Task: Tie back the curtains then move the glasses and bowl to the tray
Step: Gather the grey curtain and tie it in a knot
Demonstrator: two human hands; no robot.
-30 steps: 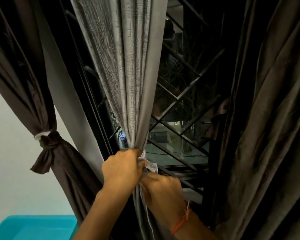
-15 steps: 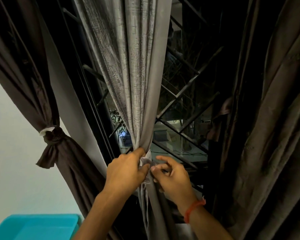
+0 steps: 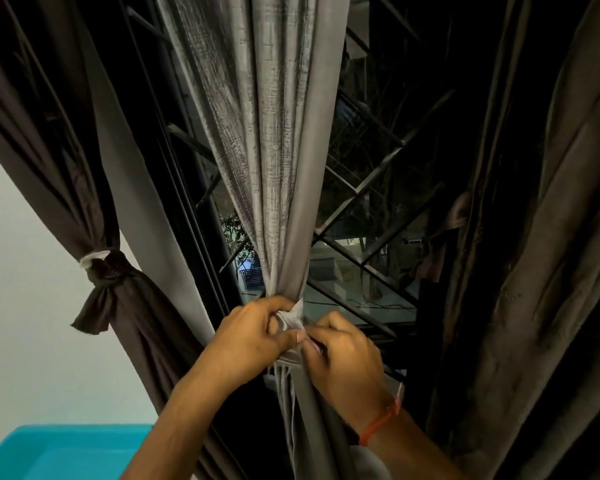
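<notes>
1. Since half a second ago the right hand (image 3: 343, 351) has closed in from an open-fingered pose, so its fingertips now meet the left hand (image 3: 253, 337) at the tie; the view has barely shifted.
2. Both hands pinch a pale tie strip (image 3: 293, 323) wrapped around the gathered grey curtain (image 3: 274, 150): the left thumb and fingers curl over the strip, and the right fingertips nip it just beside them.
3. The grey curtain hangs in the centre, wide and pleated at the top, drawn to a narrow neck at the hands, with a woven, faintly shiny face and a plain smooth edge on its right.
4. Three curtains show: the grey one, a dark brown curtain (image 3: 66, 168) on the left already bound by a knot (image 3: 104, 268) with a white band, and a loose dark curtain (image 3: 541, 237) on the right.
5. An orange wrist cord (image 3: 378, 424) circles the right wrist.
6. Behind is a dark window with a diagonal metal grille (image 3: 378, 188); a pale wall (image 3: 21, 323) lies left, and a turquoise tray (image 3: 59, 452) sits at the near left corner.
</notes>
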